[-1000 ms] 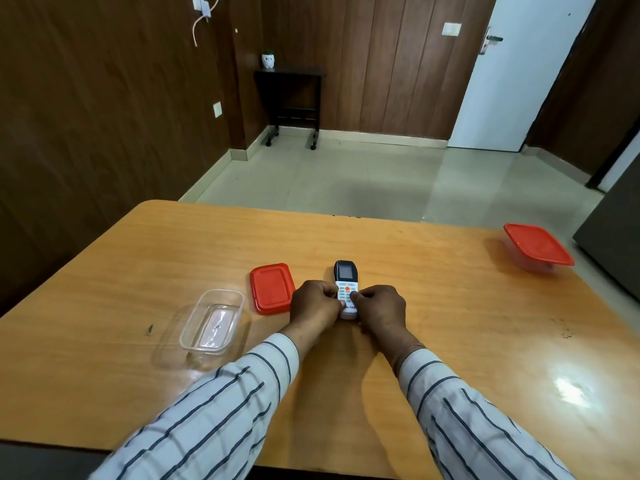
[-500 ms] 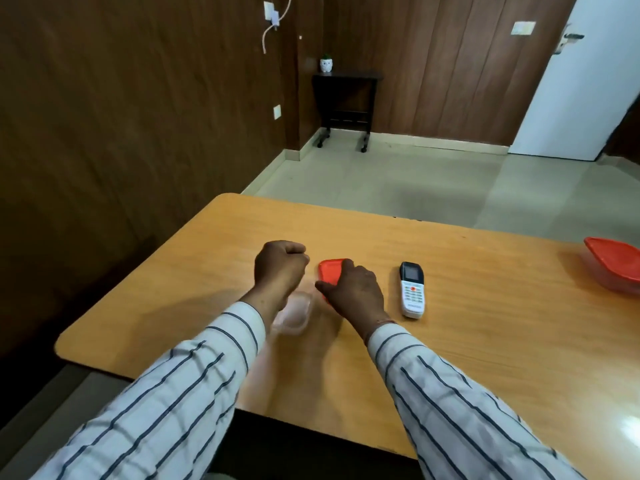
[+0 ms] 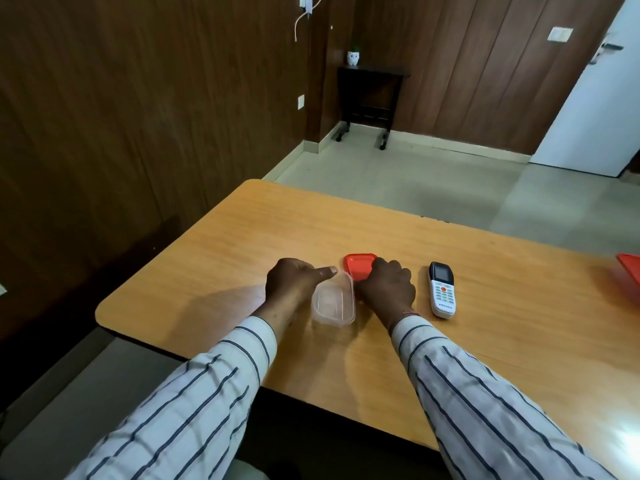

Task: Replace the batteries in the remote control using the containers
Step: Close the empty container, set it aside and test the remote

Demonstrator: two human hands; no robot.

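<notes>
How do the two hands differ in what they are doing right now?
The left hand rests beside the clear container, thumb out along its rim; the right hand lies on the red lid. The left hand's fingers are curled under; the right hand's arch over the lid. Neither touches the remote.

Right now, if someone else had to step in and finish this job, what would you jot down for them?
Left hand: beside the clear tub, thumb over its rim, not gripping it.
Right hand: resting on the red lid; grip unclear.
Remote: face up on the table, right of both hands, untouched.
Second red-lidded tub: far right edge.
Done: clear tub is open and looks empty.
Left: cannot tell whether the batteries have been swapped; none are visible.
</notes>
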